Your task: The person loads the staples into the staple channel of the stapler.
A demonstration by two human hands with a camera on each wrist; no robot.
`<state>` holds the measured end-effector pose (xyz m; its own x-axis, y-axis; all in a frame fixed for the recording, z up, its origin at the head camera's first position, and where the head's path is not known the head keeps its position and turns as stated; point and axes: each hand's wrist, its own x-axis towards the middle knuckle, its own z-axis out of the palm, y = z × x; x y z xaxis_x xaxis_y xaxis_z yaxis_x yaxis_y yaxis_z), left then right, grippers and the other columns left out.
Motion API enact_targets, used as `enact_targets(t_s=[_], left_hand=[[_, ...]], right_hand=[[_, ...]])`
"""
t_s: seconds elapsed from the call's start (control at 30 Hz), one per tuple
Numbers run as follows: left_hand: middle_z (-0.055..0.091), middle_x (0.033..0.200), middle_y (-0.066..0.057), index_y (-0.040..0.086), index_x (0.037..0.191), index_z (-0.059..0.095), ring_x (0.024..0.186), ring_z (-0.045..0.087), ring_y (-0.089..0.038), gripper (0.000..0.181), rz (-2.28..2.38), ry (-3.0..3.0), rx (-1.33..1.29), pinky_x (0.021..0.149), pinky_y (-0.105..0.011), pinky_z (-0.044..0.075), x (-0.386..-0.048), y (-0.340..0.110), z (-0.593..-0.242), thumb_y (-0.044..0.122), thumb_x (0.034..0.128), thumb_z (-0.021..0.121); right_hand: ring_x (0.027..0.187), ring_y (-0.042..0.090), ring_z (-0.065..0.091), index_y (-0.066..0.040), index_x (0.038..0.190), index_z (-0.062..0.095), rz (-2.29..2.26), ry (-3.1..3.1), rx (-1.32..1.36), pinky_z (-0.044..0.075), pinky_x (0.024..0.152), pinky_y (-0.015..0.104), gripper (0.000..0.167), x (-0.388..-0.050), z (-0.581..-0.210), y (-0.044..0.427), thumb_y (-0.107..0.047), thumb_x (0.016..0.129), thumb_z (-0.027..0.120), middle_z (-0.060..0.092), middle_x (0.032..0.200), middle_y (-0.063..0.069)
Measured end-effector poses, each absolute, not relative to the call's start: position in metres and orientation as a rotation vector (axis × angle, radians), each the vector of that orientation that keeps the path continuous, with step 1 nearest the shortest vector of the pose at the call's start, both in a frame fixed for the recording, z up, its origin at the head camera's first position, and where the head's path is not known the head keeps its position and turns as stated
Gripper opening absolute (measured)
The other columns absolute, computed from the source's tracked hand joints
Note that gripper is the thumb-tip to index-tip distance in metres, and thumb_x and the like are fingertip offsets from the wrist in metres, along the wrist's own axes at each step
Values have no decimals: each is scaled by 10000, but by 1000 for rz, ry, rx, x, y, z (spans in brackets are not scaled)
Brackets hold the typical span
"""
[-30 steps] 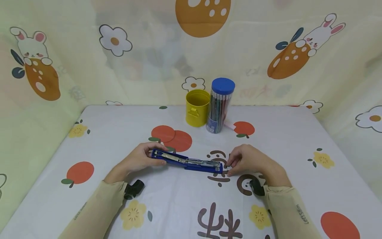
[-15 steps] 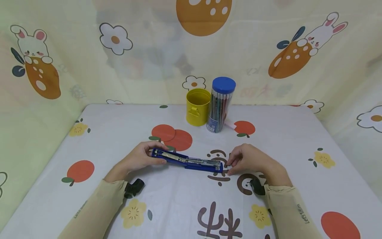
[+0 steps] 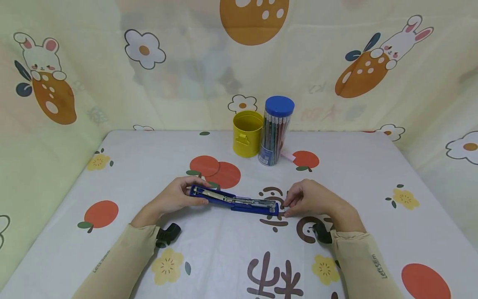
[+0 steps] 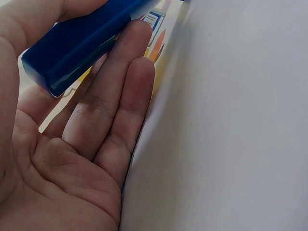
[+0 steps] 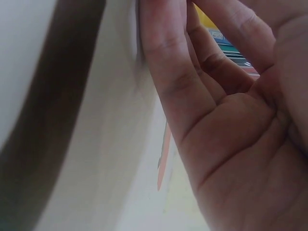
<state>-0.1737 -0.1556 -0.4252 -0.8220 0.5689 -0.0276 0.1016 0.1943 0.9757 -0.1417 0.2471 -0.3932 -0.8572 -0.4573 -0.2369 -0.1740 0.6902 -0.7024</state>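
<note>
A long blue stapler (image 3: pixel 224 202) lies spread open across the middle of the table, its metal inner parts facing up and its two halves meeting at a slight bend. My left hand (image 3: pixel 180 195) grips its left end between thumb and fingers; in the left wrist view the hand (image 4: pixel 91 125) is round the blue end (image 4: pixel 72 53). Just beyond the stapler's right end is my right hand (image 3: pixel 308 199), fingers bent, with a small gap between index fingertip and thumb and no object visible there. In the right wrist view the right hand's (image 5: pixel 226 110) fingertips are out of frame.
At the back of the table (image 3: pixel 157 153) a yellow cup (image 3: pixel 246 143) stands beside a clear tube of pencils (image 3: pixel 272 137) with a blue lid. A small pale pink piece (image 3: pixel 288 156) lies right behind the tube. A patterned curtain (image 3: pixel 186 83) rises behind the table.
</note>
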Motion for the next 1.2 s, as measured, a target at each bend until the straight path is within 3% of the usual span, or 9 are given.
enact_targets(t_s=[0.77,1.2], left_hand=[[651,1211,-154,6,1205,669,995,664,-264,434,1657,2111,624,821,-289,556,-174,-156,-426,47,810,843],[644,1219,-157,17,1201,674,1007,655,-273,428,1651,2116,637,822,-298,558,-174,-156,-428,48,810,843]], right_hand=[[741,199,626,-127,933,790,-1078,2524,-525,538,696,300,117,-140,-383,242,-180,840,837,704,793,-30],[758,191,661,-114,948,791,-1196,2516,-559,571,709,299,147,-137,-380,221,-180,830,850,721,838,-25]])
